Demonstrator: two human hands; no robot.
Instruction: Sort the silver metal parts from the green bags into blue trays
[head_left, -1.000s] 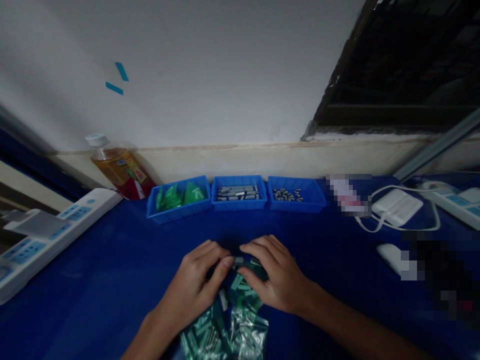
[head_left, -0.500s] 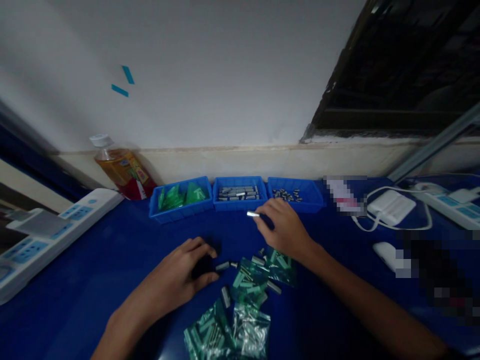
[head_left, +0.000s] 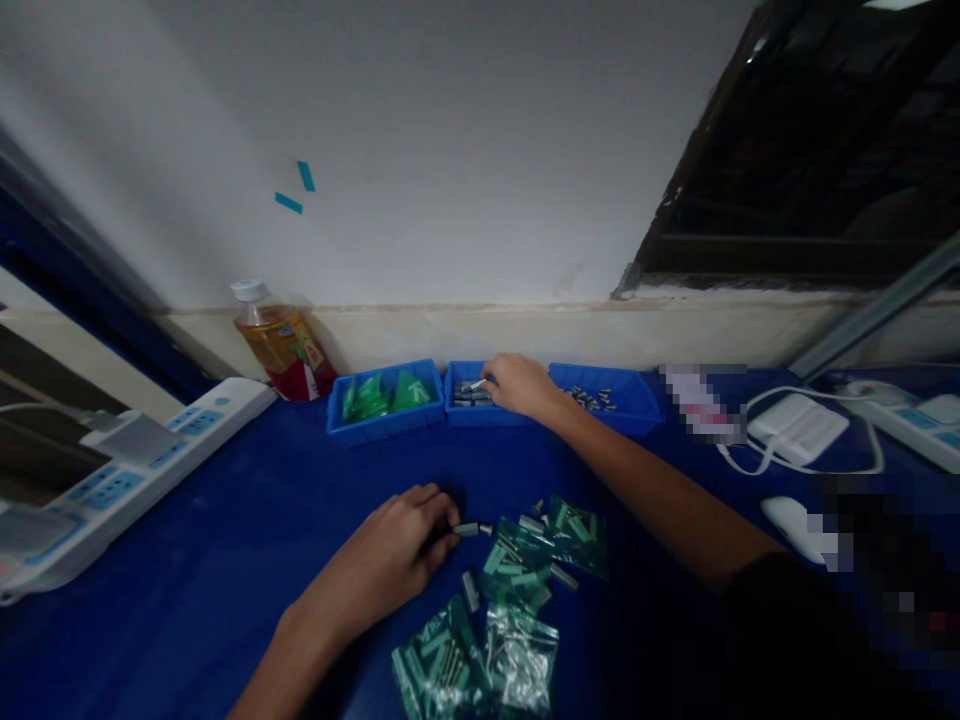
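My right hand (head_left: 517,385) reaches into the middle blue bin (head_left: 471,412), which holds several small grey metal bars, and pinches one bar (head_left: 477,385) over it. My left hand (head_left: 401,545) rests curled on the blue table, fingertips on a small grey metal piece (head_left: 466,529). Beside it lie several green-printed clear bags (head_left: 517,575) and a few loose metal bars. The left blue bin (head_left: 382,425) holds green bags. The right blue bin (head_left: 626,410) holds small metal bits.
A tea bottle (head_left: 281,345) leans at the wall left of the bins. A white power strip (head_left: 127,475) lies at the left. A white adapter with cable (head_left: 796,428), another power strip (head_left: 911,425) and a white mouse (head_left: 791,520) lie at the right.
My right hand has lifted a metal bar from the pile by the bags and carried it away to the middle bin. My left hand stayed near the bags. The view shifted slightly.
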